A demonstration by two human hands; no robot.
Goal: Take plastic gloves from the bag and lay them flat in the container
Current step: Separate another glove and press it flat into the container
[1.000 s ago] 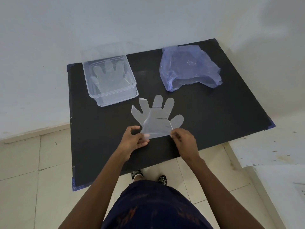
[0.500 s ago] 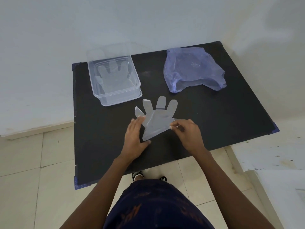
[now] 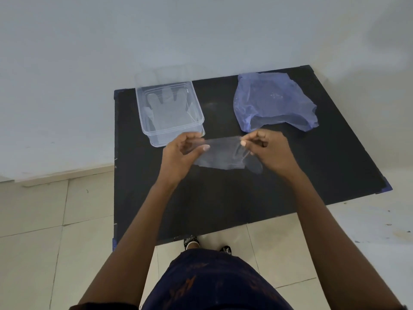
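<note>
A clear plastic glove [image 3: 220,154] hangs stretched between my two hands above the black table [image 3: 245,202]. My left hand [image 3: 178,153] pinches its left edge and my right hand [image 3: 269,151] pinches its right edge. The glove's fingers droop down and toward me. A clear square container [image 3: 197,113] stands at the table's far left, just beyond my left hand, with another clear glove [image 3: 166,108] lying flat inside. A crumpled blue plastic bag [image 3: 273,100] lies at the far right, its mouth facing me.
The table stands against a white wall [image 3: 201,36]. Tiled floor [image 3: 44,231] lies to the left and below. My feet [image 3: 205,242] show under the table's near edge.
Both hands have lifted the glove off the table and carried it away from me toward the container. It lay flat before; now it hangs stretched between my fingertips.
</note>
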